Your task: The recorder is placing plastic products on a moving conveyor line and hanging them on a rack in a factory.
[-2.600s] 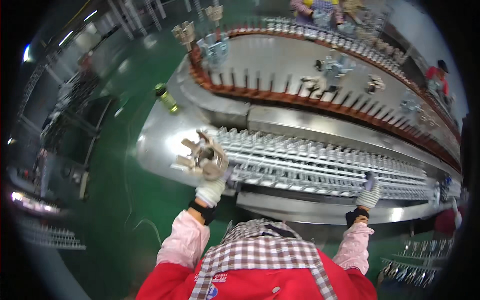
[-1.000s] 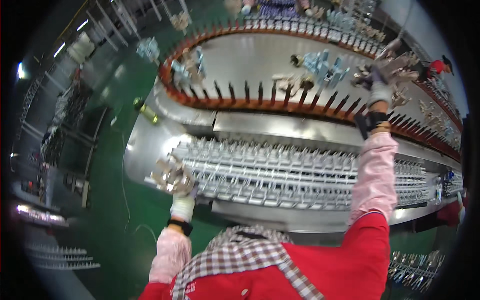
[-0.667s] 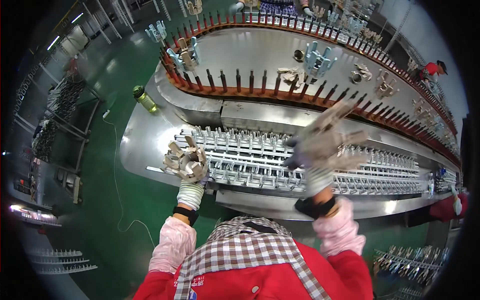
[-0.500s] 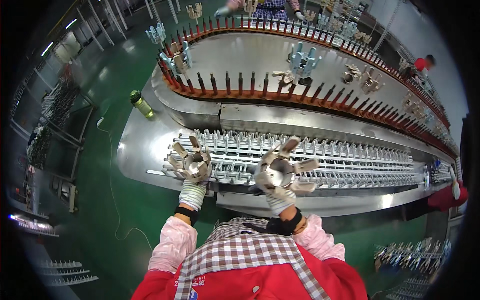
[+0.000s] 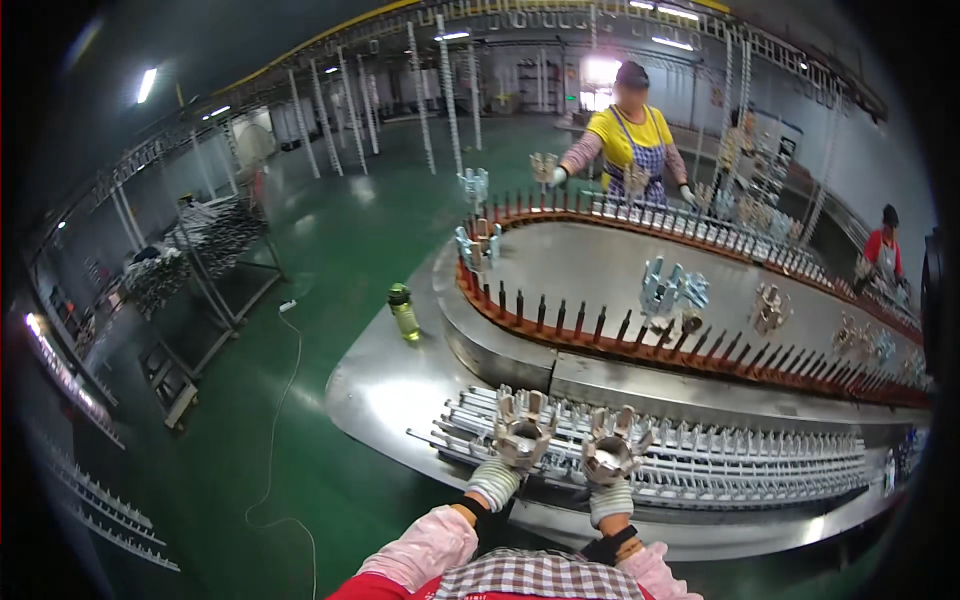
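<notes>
Two tan, crown-like ring fixtures with several upright prongs are held up side by side over the metal racks. My left hand [image 5: 494, 484], in a pale striped glove, grips the left pronged fixture [image 5: 520, 448] from below. My right hand [image 5: 611, 502], gloved the same way, has hold of the right pronged fixture [image 5: 610, 464]. Both fixtures cover most of my fingers. Just beneath and behind them lie rows of silver metal racks [image 5: 740, 468] with many small upright hooks, resting on a steel bench [image 5: 385, 400].
Beyond the bench curves a conveyor loop with dark-tipped red spindles [image 5: 580, 320]. Light blue pronged fixtures [image 5: 660, 288] stand on it. A green bottle [image 5: 404, 312] stands at the bench's left. Across the loop a co-worker in yellow [image 5: 630, 140] reaches out; another person in red [image 5: 880, 255] is far right.
My view has tilted up and turned left, bringing the co-worker and far hall into sight. Both hands still hold their fixtures, now closer together.
</notes>
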Demonstrator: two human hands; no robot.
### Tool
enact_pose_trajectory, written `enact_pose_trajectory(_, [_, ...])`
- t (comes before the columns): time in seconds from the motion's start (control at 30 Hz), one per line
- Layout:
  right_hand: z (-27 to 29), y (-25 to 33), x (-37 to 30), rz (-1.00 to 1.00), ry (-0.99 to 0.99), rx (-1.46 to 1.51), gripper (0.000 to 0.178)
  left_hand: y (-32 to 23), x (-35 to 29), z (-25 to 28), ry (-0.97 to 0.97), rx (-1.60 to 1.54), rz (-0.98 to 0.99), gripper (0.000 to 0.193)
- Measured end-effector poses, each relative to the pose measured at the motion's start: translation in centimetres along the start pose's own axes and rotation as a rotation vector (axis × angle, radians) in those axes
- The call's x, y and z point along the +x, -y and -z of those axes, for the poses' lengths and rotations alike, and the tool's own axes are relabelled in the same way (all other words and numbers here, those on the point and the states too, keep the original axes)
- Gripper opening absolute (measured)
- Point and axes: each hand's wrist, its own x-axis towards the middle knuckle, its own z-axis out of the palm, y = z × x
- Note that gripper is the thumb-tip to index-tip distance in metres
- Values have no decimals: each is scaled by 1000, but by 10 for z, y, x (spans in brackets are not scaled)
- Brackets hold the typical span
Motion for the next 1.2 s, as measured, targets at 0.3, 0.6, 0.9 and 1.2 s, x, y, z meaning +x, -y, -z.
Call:
enact_pose_trajectory(0.3, [-20, -21, 13, 245, 65, -541, 35, -42, -45, 50, -130, -509, 125, 50])
enact_pose_trajectory(0.6, [-44, -28, 18, 59, 236, -108, 35, -63, -71, 20, -79, -801, -176, 28])
enact_pose_trajectory(0.9, [87, -24, -32, -14, 590, 812, 41, -110, -30, -36, -11, -714, -312, 43])
enact_pose_trajectory(1.2, [278, -222, 65, 19, -150, 860, 29, -185, -9, -53, -194, -413, 227, 27])
